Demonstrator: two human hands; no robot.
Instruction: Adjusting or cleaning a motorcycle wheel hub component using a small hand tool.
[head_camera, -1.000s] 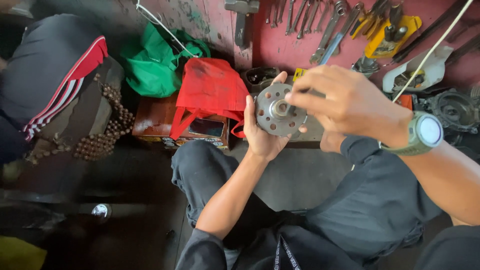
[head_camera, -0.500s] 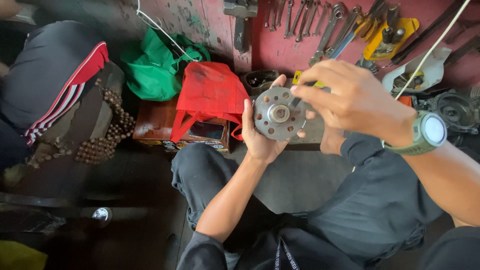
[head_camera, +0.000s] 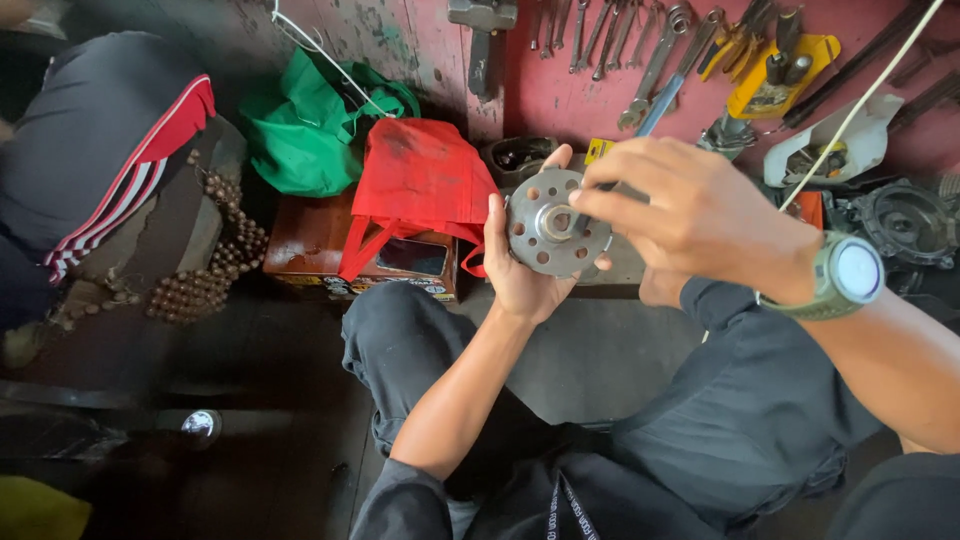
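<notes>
Two hands meet above the lap. Largest nearby, a red bag (head_camera: 420, 185) lies behind. One round metal disc (head_camera: 548, 222) with drilled holes stands on edge, flat face toward the camera, cupped by the left hand (head_camera: 520, 270); the right hand (head_camera: 690, 215) pinches its hub, fingers curled together.

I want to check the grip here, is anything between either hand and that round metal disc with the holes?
Nothing visible. The left hand cups the perforated metal disc directly from behind, and the right hand has its fingertips at the disc's centre hub. The red bag sits beside them to the left, farther back.
</notes>
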